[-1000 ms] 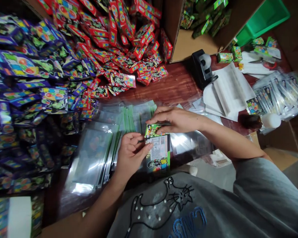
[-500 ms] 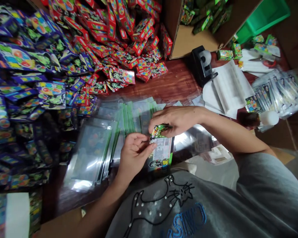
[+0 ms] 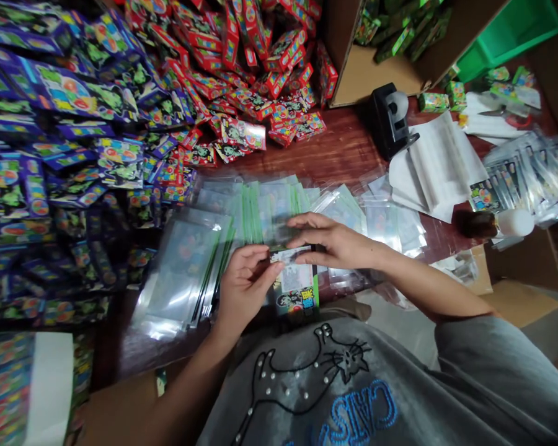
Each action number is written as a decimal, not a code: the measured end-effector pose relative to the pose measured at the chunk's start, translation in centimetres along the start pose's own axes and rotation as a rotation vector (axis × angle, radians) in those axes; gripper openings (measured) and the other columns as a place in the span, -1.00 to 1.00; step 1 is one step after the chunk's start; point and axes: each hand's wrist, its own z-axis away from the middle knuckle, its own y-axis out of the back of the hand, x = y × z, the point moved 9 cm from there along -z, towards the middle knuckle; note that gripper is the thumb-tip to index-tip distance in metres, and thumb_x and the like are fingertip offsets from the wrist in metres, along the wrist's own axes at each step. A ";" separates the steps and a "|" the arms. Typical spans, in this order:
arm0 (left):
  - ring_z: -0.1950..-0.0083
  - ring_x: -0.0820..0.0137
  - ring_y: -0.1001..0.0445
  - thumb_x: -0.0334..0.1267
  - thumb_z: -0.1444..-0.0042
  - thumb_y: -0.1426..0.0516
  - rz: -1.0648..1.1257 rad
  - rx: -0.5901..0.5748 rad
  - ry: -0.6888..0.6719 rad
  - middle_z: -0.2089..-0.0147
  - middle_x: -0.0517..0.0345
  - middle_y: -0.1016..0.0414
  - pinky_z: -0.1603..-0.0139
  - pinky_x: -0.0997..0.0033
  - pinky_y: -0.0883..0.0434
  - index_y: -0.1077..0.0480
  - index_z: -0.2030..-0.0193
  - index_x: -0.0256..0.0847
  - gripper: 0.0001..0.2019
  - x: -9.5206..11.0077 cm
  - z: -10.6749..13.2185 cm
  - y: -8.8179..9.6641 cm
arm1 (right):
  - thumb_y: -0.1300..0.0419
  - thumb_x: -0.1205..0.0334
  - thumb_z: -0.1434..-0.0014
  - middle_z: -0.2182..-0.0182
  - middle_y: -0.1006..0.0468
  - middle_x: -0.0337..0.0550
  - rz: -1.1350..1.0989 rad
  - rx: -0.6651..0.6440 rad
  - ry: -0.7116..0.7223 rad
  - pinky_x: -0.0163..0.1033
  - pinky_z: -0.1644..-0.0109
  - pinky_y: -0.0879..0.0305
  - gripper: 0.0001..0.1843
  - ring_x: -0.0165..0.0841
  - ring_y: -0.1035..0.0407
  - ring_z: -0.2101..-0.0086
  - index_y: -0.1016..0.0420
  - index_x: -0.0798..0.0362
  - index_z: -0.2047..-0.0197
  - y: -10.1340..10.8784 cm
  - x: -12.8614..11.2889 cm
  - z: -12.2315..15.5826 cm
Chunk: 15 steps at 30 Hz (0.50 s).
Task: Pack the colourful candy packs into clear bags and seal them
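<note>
My left hand [image 3: 248, 279] pinches the upper left edge of a printed packet [image 3: 297, 285] with a pale label panel and green and black print. Over the packet's top edge is my right hand [image 3: 325, 240], its fingers apart and the fingertips slightly blurred. I cannot make out anything held in it. Rows of clear plastic bags with green edges [image 3: 186, 263] lie just beyond and to the left of my hands. More clear bags [image 3: 346, 207] lie to the right, partly behind my right hand.
Purple boxes [image 3: 74, 93] heap on the left, red boxes [image 3: 246, 99] at the back. A cardboard box [image 3: 358, 77] holds green boxes. Rightward are a tape dispenser [image 3: 393, 121], white paper [image 3: 434, 167], a white-capped bottle [image 3: 514, 223], filled clear packs [image 3: 532, 170] and a green bin [image 3: 511, 37].
The small green box under my right hand no longer shows. My right hand has lifted its fingers apart at the packet's top. My left hand still holds the packet, and the view has shifted slightly.
</note>
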 end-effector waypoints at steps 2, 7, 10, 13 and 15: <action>0.18 0.36 -0.70 -0.05 -0.12 -0.46 -0.029 0.019 0.005 0.11 0.11 -0.71 0.17 0.41 -0.63 -0.51 -0.03 -0.12 -0.58 -0.1 0.3 0.5 | -0.35 0.00 -0.45 -0.44 -0.34 0.13 -0.029 0.086 -0.052 0.20 -0.51 -0.33 -0.60 -0.09 -0.28 -0.44 -0.58 -0.03 -0.26 -0.5 0.2 1.1; 0.15 0.35 -0.67 0.00 -0.18 -0.43 -0.051 0.028 0.038 0.10 0.11 -0.70 0.14 0.40 -0.59 -0.56 0.01 -0.10 -0.65 -0.6 0.5 1.0 | -0.41 -0.08 -0.39 -0.04 -0.61 -0.06 -0.381 0.450 -0.314 -0.11 -0.08 -0.62 -0.47 -0.31 -0.58 0.04 -0.43 -0.03 -0.27 -2.3 2.3 4.9; 0.12 0.33 -0.67 0.05 -0.23 -0.39 0.009 0.060 0.059 0.07 0.09 -0.71 0.09 0.35 -0.60 -0.55 0.09 -0.12 -0.68 -0.8 0.4 0.8 | -0.36 -0.09 -0.42 0.13 -0.61 -0.18 -0.515 0.528 -0.361 -0.18 0.01 -0.60 -0.57 -0.39 -0.55 0.19 -0.50 -0.01 -0.18 -3.9 2.6 6.0; 0.04 0.28 -0.69 0.07 -0.23 -0.39 0.057 0.020 0.088 -0.06 0.02 -0.73 0.07 0.31 -0.61 -0.52 0.13 -0.12 -0.67 -0.9 0.3 -0.2 | -0.35 -0.05 -0.44 0.10 -0.63 -0.15 -0.468 0.522 -0.365 -0.15 -0.03 -0.60 -0.65 -0.40 -0.54 0.19 -0.60 0.01 -0.12 -4.0 2.6 6.1; -0.02 0.24 -0.70 0.07 -0.23 -0.39 0.057 -0.015 0.099 -0.14 -0.01 -0.72 0.05 0.27 -0.63 -0.50 0.15 -0.12 -0.67 -0.9 0.2 -0.8 | -0.36 0.00 -0.43 -0.03 -0.63 -0.06 -0.434 0.488 -0.316 -0.11 -0.13 -0.60 -0.69 -0.36 -0.57 0.06 -0.62 0.03 -0.07 -3.7 2.4 5.8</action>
